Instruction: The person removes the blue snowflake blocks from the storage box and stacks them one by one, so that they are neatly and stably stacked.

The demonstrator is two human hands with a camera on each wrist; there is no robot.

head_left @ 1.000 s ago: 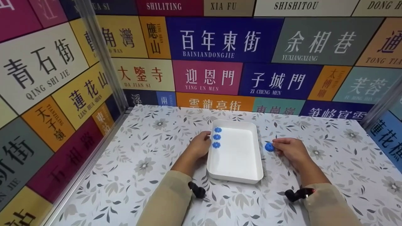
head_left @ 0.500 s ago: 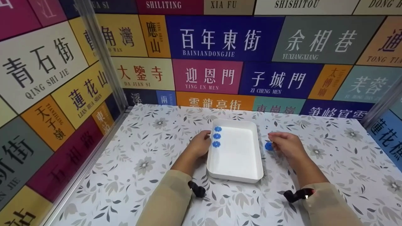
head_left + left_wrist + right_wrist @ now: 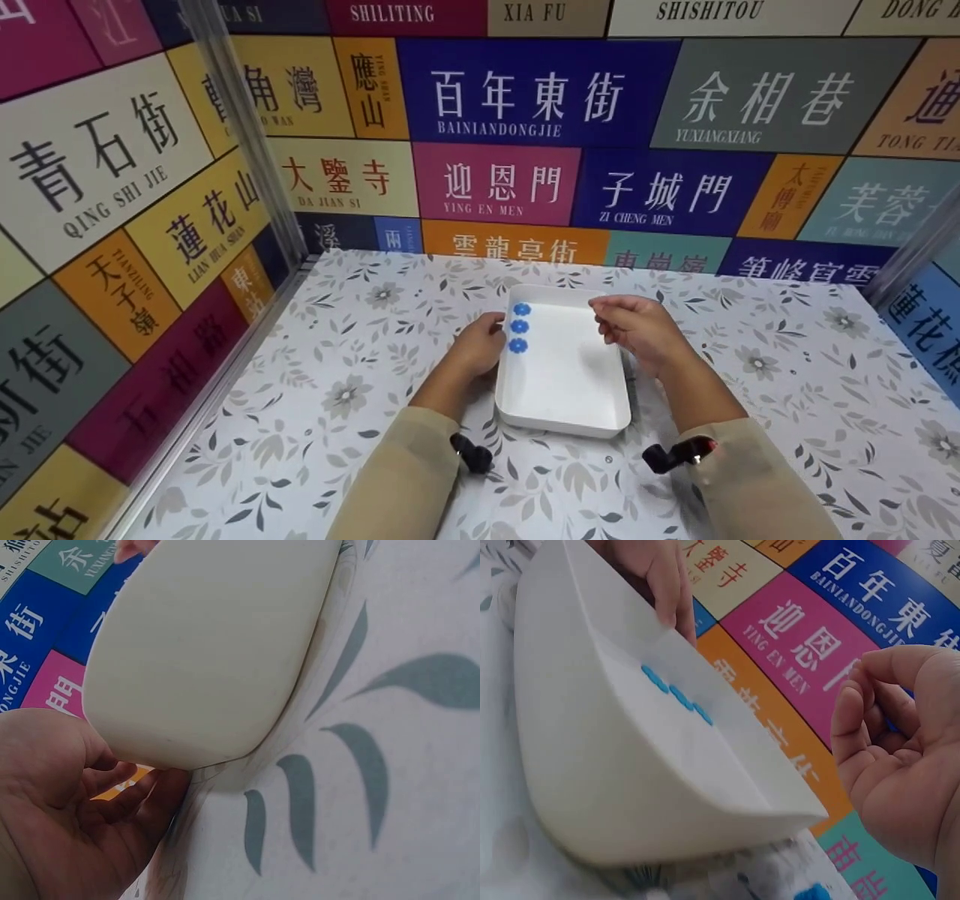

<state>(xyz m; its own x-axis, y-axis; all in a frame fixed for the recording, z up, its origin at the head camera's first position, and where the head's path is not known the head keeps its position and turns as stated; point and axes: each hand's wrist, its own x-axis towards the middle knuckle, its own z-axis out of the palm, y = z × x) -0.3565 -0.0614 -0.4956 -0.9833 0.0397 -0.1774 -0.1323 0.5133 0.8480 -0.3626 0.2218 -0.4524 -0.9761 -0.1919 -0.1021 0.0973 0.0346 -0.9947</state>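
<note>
A shallow white tray (image 3: 566, 375) rests on the table. Three blue flower-shaped pieces (image 3: 519, 327) lie in a column along its left inner wall. My left hand (image 3: 480, 346) holds the tray's left side, thumb near the rim and fingers lower at the wall, as the left wrist view shows. Over the tray's right wall hovers my right hand (image 3: 637, 330), thumb and index fingertips brought together and the other fingers curled. No piece shows between those fingertips (image 3: 861, 667), and I cannot tell whether they pinch one.
More blue material (image 3: 812, 892) lies on the table beside the tray's right side, at the bottom of the right wrist view; the right hand hides it in the head view. A floral cloth (image 3: 360, 450) covers the table. Colourful sign-printed walls (image 3: 495, 184) stand behind and at the left.
My right hand has left the blue material on the table, risen and moved left over the tray's right wall. The left hand, the tray and the three pieces have stayed in place.
</note>
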